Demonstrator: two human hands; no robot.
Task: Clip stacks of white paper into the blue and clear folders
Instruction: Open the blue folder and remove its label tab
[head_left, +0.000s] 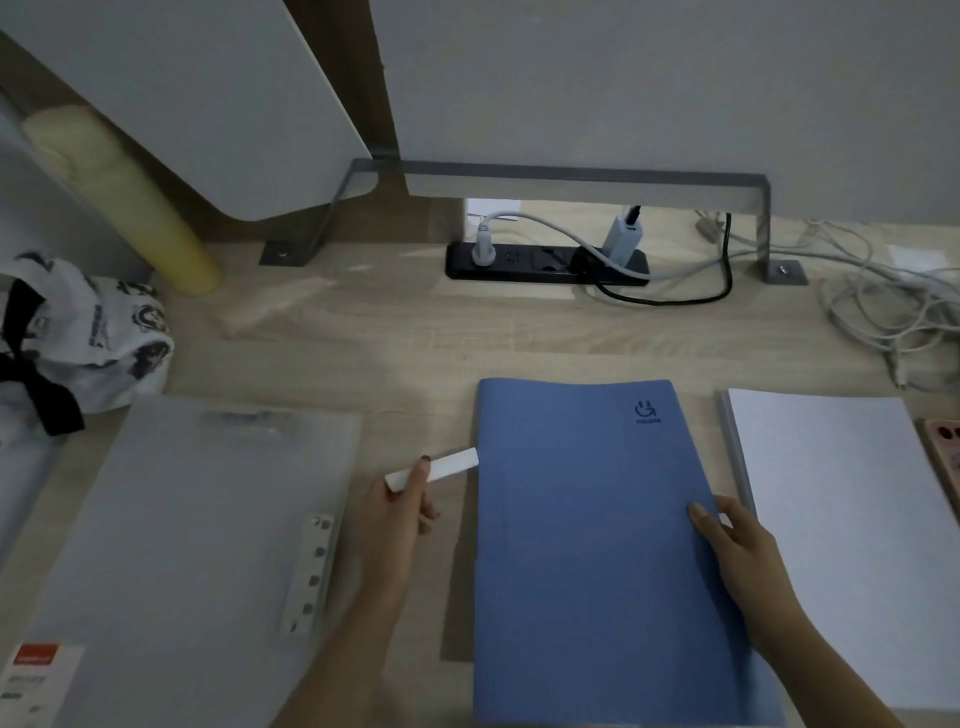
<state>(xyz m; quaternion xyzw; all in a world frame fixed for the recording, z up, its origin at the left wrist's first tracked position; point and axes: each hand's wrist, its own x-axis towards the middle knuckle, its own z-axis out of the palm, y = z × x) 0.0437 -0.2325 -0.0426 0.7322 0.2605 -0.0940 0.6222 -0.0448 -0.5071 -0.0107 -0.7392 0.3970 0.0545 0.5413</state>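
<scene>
Office workstation. A light wood-grain table (363, 332) is closed off at the back by grey partition panels (623, 93), one of them carried on a bolted metal bracket (571, 171). Under the bracket lies a black power strip (524, 258) with plugs and an adapter in it, and loose cables (883, 306) trail to the right. Stationery lies on the near side: a blue folder (587, 519), a clear folder (182, 519) and a stack of white paper (841, 519).
</scene>
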